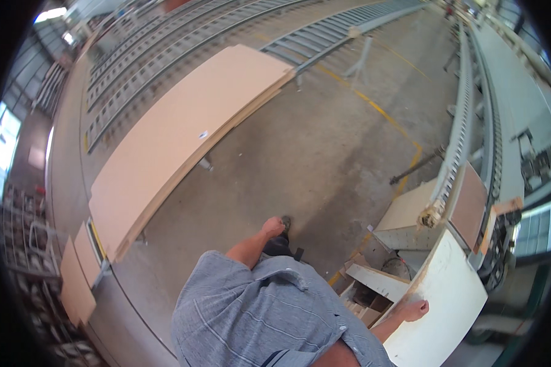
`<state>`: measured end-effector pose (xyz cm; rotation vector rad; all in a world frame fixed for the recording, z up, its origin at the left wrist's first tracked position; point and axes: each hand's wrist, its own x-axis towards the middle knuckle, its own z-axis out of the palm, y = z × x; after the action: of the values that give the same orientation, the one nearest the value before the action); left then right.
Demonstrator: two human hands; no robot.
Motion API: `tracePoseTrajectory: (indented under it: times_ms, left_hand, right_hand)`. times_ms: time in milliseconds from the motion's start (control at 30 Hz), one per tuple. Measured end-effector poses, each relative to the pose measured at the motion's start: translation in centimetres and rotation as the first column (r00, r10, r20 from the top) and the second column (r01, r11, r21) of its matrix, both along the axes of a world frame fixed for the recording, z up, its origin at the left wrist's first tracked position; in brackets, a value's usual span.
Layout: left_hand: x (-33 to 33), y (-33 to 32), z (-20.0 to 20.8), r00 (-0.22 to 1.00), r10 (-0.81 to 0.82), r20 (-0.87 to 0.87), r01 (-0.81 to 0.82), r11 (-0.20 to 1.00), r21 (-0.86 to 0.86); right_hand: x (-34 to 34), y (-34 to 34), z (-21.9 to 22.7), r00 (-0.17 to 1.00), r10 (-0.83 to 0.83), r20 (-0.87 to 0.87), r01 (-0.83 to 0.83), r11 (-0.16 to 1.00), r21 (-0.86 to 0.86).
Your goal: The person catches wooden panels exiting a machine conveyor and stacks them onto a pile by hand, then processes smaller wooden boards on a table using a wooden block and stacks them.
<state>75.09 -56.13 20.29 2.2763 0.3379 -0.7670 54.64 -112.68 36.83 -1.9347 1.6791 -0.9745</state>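
My left hand (274, 227) hangs in front of my body, just above my shoe (286, 221), fingers curled in and nothing showing in them. It touches nothing I can see. To the right, my right hand (415, 310) is closed too, with no object visible in it. Behind it in the picture lies a white board (450, 293); whether the hand touches that board I cannot tell. A stack of large light-brown panels (190, 122) rests on supports ahead and to the left, apart from both hands.
Roller conveyors (324, 40) run across the far side. A long roller rail (462, 128) stretches along the right beside a pale bench (520, 104). A box of scraps (367, 296) sits near my right side. Yellow lines (379, 110) mark the concrete floor. Smaller panels (76, 281) lean at left.
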Motion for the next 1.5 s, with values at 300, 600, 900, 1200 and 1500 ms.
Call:
tracePoseTrajectory:
  times_ms: [300,600,900,1200,1500]
  left_hand:
    - [-2.6,1.4,-0.2,0.982,0.163,0.096,-0.146,0.976,-0.162]
    - [-3.9,14.3,-2.2,0.949,0.301,0.093,-0.29,0.949,-0.121]
    - [-6.8,27.2,-3.2,0.838,0.545,0.013,-0.544,0.837,-0.058]
    - [-9.7,31.9,-2.5,0.495,0.867,0.059,-0.855,0.498,-0.141]
    - [-13.9,35.3,-3.5,0.141,0.983,0.114,-0.986,0.15,-0.073]
  right_hand:
    - [-0.8,-3.2,-0.7,0.999,-0.029,-0.018,0.029,1.0,-0.005]
    - [9.3,17.0,1.4,0.941,0.058,-0.334,-0.163,0.941,-0.296]
    - [15.9,32.0,-13.4,0.731,0.607,0.311,-0.436,0.065,0.898]
    - [31.6,43.6,-18.2,0.489,0.842,0.229,-0.206,-0.144,0.968]
    - [45.2,63.8,-15.5,0.221,0.925,0.309,-0.27,-0.247,0.931]
